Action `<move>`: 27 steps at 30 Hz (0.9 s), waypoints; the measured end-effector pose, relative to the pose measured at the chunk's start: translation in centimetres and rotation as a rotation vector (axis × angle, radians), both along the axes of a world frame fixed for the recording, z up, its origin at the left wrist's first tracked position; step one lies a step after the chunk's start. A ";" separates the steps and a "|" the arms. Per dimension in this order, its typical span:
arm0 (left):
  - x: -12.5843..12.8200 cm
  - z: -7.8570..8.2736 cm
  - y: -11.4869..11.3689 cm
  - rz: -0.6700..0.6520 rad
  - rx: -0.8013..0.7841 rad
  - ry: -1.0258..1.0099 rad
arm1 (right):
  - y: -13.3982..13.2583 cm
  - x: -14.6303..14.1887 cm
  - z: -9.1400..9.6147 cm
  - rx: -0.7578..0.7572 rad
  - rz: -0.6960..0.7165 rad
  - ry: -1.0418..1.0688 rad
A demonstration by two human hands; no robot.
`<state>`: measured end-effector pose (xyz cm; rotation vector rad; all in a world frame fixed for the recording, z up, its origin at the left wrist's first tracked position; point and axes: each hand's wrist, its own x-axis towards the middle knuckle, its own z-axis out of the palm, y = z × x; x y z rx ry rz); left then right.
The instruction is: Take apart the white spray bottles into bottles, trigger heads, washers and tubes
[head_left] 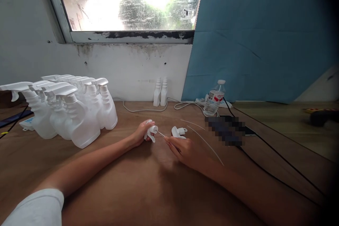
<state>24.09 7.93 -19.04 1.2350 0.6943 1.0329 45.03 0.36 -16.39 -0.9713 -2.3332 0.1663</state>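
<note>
Here, left arm: it slants forward from a white sleeve [39, 204] at the lower left, low over the brown worktop [124, 187].
Left hand: near the middle, my left hand [141, 132] has its fingers wrapped around a white spray head [152, 131]; the round collar points to my right and the trigger hangs downward.
Right arm: bare, it comes in from the lower right, the forearm angled inward toward my other hand.
Right hand: my right hand [186, 151] pinches a thin metal rod [161, 134] between thumb and fingers, the rest of them curled beneath.
Rod tip: it meets the collar's open end; how deep it goes, I cannot tell.
Loose spray head: a second spray head [177, 131] lies on the worktop just beyond my right fingers.
Tubes: two thin pale tubes [207, 143] lie to the right of it, one longer and curved past my wrist.
Spray bottles: at my left, white spray bottles [83, 127] stand upright, packed close, trigger tops on; their cloudy walls hide whether they hold anything.
Slim bottles: two slim white bottles [157, 93] with ribbed necks stand together against the wall [132, 67].
Water bottle: a clear water bottle [211, 103], white-capped with a red-and-white label, stands upright before the blue cloth [251, 49].
</note>
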 end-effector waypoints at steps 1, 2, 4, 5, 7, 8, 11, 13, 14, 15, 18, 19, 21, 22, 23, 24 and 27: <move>0.0 0.0 0.0 -0.002 -0.003 -0.006 | 0.1 -0.1 -0.5 0.018 0.024 -0.001; -0.1 0.0 0.1 -0.005 -0.007 -0.010 | 0.2 -0.1 -0.8 0.031 0.038 0.000; -0.1 0.1 0.1 -0.010 -0.017 -0.014 | 0.4 -0.2 -1.4 0.053 0.040 0.011; -0.1 0.1 0.0 -0.012 -0.022 -0.015 | 0.4 -0.2 -1.5 0.061 0.033 0.011; -0.1 0.2 0.0 -0.012 -0.036 -0.011 | 0.4 -0.3 -1.6 0.076 0.027 0.002; -0.1 0.3 0.0 -0.011 -0.043 -0.008 | 0.3 -0.3 -1.6 0.087 0.030 -0.004; 0.0 0.4 -0.1 -0.007 -0.060 0.007 | 0.3 -0.3 -1.7 0.128 0.067 -0.023; 0.0 0.6 -0.2 -0.006 -0.066 0.020 | 0.2 -0.2 -1.7 0.116 0.072 -0.002; 0.0 0.6 -0.2 -0.006 -0.068 0.028 | 0.2 -0.2 -1.6 0.087 0.064 0.021; 0.0 0.6 -0.2 -0.006 -0.070 0.037 | 0.2 -0.1 -1.5 0.048 0.053 0.051; -0.2 0.5 -0.1 -0.014 -0.076 0.072 | 0.0 0.2 -0.7 -0.096 0.029 0.112; -0.3 0.4 0.0 -0.021 -0.079 0.086 | -0.1 0.3 -0.4 -0.139 0.029 0.125; -0.6 0.2 0.2 -0.044 -0.086 0.109 | -0.1 0.6 0.3 -0.211 0.036 0.152; -0.7 0.1 0.3 -0.060 -0.089 0.117 | -0.1 0.7 0.5 -0.239 0.042 0.166; -0.8 0.1 0.4 -0.077 -0.092 0.121 | -0.1 0.7 0.7 -0.257 0.049 0.183; -0.9 0.0 0.4 -0.095 -0.094 0.121 | 0.0 0.7 0.8 -0.274 0.048 0.199; -1.1 0.0 0.5 -0.156 -0.102 0.098 | 0.2 0.6 0.6 -0.320 0.017 0.228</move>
